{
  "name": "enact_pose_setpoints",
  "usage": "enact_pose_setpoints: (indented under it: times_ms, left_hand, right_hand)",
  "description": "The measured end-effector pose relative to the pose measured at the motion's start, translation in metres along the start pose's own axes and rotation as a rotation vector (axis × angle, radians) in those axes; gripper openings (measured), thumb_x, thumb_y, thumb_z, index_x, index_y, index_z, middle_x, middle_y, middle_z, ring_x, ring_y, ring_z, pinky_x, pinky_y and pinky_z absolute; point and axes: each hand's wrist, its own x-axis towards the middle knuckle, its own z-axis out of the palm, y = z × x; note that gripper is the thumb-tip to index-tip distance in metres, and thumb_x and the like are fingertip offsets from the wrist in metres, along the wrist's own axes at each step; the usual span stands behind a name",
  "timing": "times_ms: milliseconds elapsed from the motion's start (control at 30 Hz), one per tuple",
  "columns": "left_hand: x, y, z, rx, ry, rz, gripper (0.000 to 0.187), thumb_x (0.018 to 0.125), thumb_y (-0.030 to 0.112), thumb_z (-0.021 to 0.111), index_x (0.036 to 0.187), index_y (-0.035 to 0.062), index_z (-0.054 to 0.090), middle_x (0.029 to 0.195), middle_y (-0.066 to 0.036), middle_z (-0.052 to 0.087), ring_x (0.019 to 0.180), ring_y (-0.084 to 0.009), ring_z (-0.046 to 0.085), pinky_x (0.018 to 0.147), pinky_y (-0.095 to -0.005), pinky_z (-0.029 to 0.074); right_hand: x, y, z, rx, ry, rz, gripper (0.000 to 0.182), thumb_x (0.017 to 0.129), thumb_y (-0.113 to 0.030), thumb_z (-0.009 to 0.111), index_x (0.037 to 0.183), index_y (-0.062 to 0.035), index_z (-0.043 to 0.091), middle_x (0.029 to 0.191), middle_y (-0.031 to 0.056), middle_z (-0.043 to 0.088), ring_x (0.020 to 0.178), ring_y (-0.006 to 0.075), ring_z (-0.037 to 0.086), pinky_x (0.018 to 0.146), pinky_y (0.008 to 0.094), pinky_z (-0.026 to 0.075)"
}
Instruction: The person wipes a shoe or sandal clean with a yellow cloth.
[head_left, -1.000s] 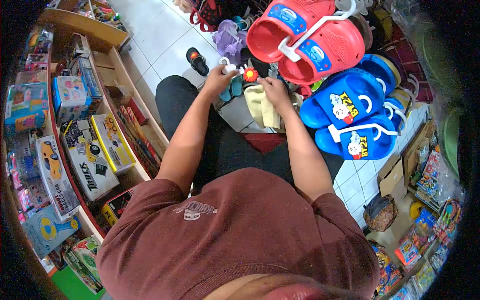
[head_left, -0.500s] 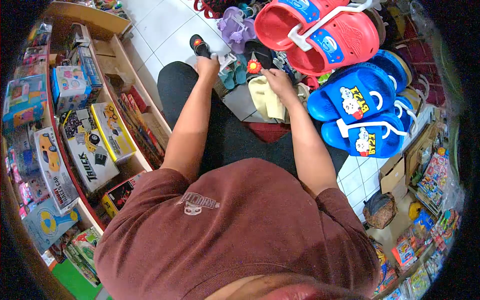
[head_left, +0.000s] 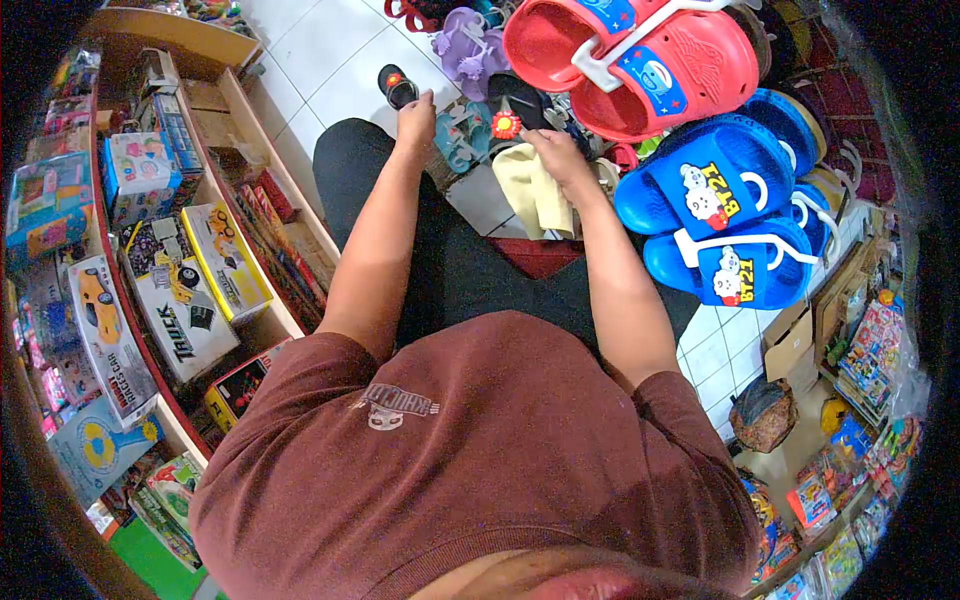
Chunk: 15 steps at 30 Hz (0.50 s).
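My left hand (head_left: 416,122) is closed at the end of a small black sandal (head_left: 398,88) with a red flower on it, above the tiled floor. To its right, my right hand (head_left: 556,158) is closed on a pale yellow cloth (head_left: 533,192), which hangs down over my lap. A red flower with a yellow centre (head_left: 507,125) on a second dark sandal (head_left: 515,97) lies just beyond the fingertips of my right hand. Whether those fingers also touch this sandal cannot be made out.
Red clogs (head_left: 665,75) and blue slippers (head_left: 715,200) hang on white hooks at the right. Purple shoes (head_left: 470,50) and teal sandals (head_left: 463,137) are beyond my hands. Shelves with boxed toys (head_left: 178,300) stand at the left, and packaged goods (head_left: 870,350) at the far right.
A white hanger seen by my left hand earlier no longer shows there. My right hand and the cloth have shifted slightly left, and the view has moved a little.
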Motion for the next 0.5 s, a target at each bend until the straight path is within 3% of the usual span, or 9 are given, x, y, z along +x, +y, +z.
enact_pose_setpoints:
  times_ms: [67,167,200,300,333,433,500]
  left_hand:
    - [0.024,-0.019,0.011,-0.189,-0.156,-0.137,0.059,0.088,0.052,0.053,0.113,-0.0007,0.061,0.099,-0.011,0.065,0.093,-0.0197,0.058,0.081,-0.0383,0.044]
    - [0.026,-0.013,0.017,-0.354,-0.407,-0.318,0.083,0.083,0.072,0.043,0.123,0.001,0.056,0.118,-0.015,0.062,0.095,-0.0314,0.062,0.084,-0.0452,0.048]
    - [-0.025,0.023,0.01,-0.579,-0.686,-0.25,0.086,0.081,0.076,0.043,0.128,0.0046,0.053,0.127,-0.015,0.057,0.105,-0.0346,0.059,0.089,-0.0498,0.048]
    - [-0.067,0.045,-0.001,-0.66,-0.76,-0.178,0.098,0.078,0.082,0.038,0.138,0.0057,0.044,0.135,-0.018,0.051,0.12,-0.0332,0.053,0.105,-0.0461,0.038]
    - [-0.052,0.036,-0.005,-1.111,-1.495,-0.297,0.099,0.077,0.082,0.039,0.137,0.0037,0.043,0.133,-0.02,0.051,0.117,-0.0346,0.055,0.102,-0.0465,0.042]
    - [-0.064,0.032,-0.009,-0.764,-0.999,-0.088,0.094,0.081,0.077,0.04,0.135,0.0013,0.044,0.13,-0.021,0.053,0.114,-0.0371,0.056,0.1,-0.049,0.044]
    - [-0.071,0.035,-0.011,-0.758,-0.82,-0.049,0.089,0.084,0.072,0.041,0.131,-0.003,0.045,0.124,-0.023,0.056,0.106,-0.0398,0.06,0.096,-0.0514,0.047]
  right_hand:
    - [-0.012,-0.013,0.004,0.167,-0.094,0.064,0.027,0.087,-0.032,0.063,0.088,-0.0047,0.066,0.07,0.0049,0.063,0.064,0.0139,0.061,0.058,0.0299,0.051]
    - [-0.009,-0.012,0.003,0.291,-0.207,0.184,0.029,0.083,-0.033,0.065,0.092,-0.0054,0.066,0.078,0.0065,0.066,0.063,0.0168,0.063,0.059,0.0314,0.053]
    - [-0.006,-0.011,0.002,0.311,-0.24,0.229,0.03,0.082,-0.034,0.065,0.093,-0.0056,0.066,0.081,0.0067,0.067,0.062,0.0174,0.063,0.059,0.0321,0.053]
    - [-0.022,-0.021,0.013,0.443,-0.326,0.34,0.029,0.081,-0.036,0.065,0.084,-0.0074,0.067,0.076,0.0071,0.068,0.06,0.0188,0.063,0.058,0.0318,0.053]
    - [-0.026,-0.023,0.017,0.477,-0.345,0.357,0.029,0.081,-0.037,0.065,0.081,-0.0078,0.067,0.075,0.0071,0.069,0.059,0.0191,0.064,0.057,0.0315,0.053]
    - [-0.037,-0.028,0.028,0.533,-0.38,0.22,0.035,0.083,-0.042,0.064,0.089,-0.0086,0.067,0.077,0.0062,0.069,0.062,0.0177,0.064,0.059,0.0316,0.054]
    - [-0.042,-0.033,0.031,0.574,-0.532,0.262,0.043,0.086,-0.05,0.06,0.097,-0.009,0.065,0.081,0.0057,0.069,0.064,0.0174,0.065,0.06,0.0314,0.054]
